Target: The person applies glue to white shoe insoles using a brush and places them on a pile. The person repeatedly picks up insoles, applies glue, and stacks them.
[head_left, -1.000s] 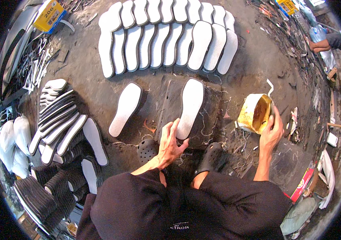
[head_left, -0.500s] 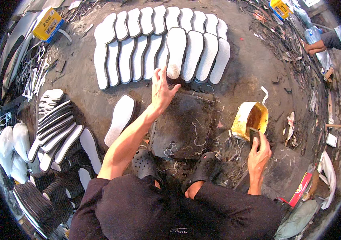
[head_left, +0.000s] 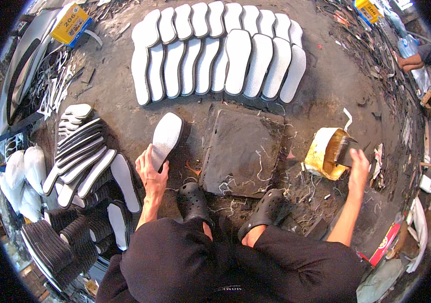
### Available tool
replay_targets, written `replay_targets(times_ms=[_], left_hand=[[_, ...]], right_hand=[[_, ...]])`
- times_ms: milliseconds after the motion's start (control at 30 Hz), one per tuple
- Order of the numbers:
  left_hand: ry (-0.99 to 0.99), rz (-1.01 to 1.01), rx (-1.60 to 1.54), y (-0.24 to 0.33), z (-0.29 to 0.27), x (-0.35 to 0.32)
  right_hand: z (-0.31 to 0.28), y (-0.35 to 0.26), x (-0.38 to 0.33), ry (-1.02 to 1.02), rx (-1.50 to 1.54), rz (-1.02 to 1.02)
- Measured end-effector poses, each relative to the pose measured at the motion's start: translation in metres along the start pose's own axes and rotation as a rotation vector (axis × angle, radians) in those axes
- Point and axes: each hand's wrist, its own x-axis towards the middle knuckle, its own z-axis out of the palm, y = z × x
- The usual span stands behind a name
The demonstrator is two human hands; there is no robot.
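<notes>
My left hand [head_left: 152,174] is closed round the near end of a loose white shoe sole [head_left: 167,132] with a dark edge, its thumb on the right side and its fingers on the left. The sole lies on the ground left of a dark square board [head_left: 243,151]. In my right hand [head_left: 359,164] is a wide flat brush [head_left: 345,151], held at the mouth of a yellowish-white tub [head_left: 321,154] with brown residue inside. Beyond the board, two rows of white soles [head_left: 190,65] lie side by side, overlapping.
A fanned pile of soles [head_left: 81,156] lies at the left, with dark stacked soles [head_left: 48,247] nearer me. A yellow-blue box [head_left: 70,24] stands far left. Scraps [head_left: 367,60] litter the right, where another person's foot [head_left: 411,62] shows. My clogs [head_left: 193,201] flank the board.
My left hand has drawn back from the rows to the loose sole and taken hold of its near end. My right hand has shifted right, and the brush's bristles now show.
</notes>
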Motion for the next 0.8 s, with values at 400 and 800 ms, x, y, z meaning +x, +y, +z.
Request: replay_targets(times_ms=[400, 800], left_hand=[[-0.366, 0.285, -0.366, 0.181, 0.071, -0.048], [-0.558, 0.412, -0.15, 0.148, 0.045, -0.081]], right_hand=[[0.077, -0.101, -0.155, -0.408, 0.207, -0.136], [0.259, -0.072, -0.127, -0.203, -0.382, -0.613]])
